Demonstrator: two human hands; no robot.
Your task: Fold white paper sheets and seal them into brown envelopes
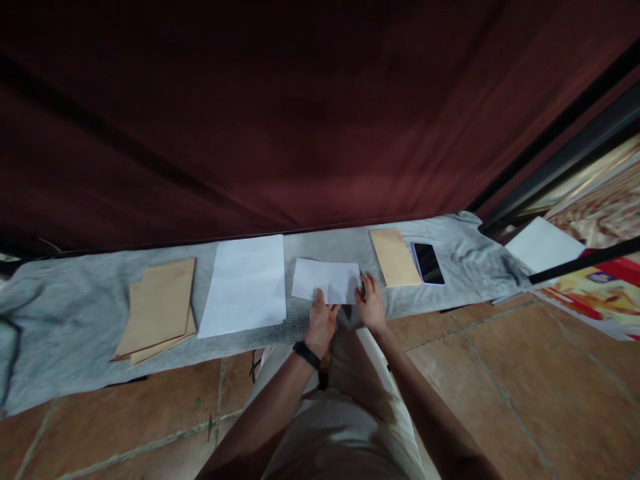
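A folded sheet of white paper is held low over the grey cloth, in front of my body. My left hand grips its lower edge, the thumb on top and the fingers underneath. At its right end my right hand pinches the edge between thumb and fingers. To the left lies a stack of larger white sheets. Just right of my right hand is a brown envelope, lying flat.
Several brown envelopes lie in an uneven pile at the left. A phone rests beside the single envelope. Grey cloth covers the narrow surface, with a dark red curtain behind. Dark metal bars slant at the right, above tiled floor.
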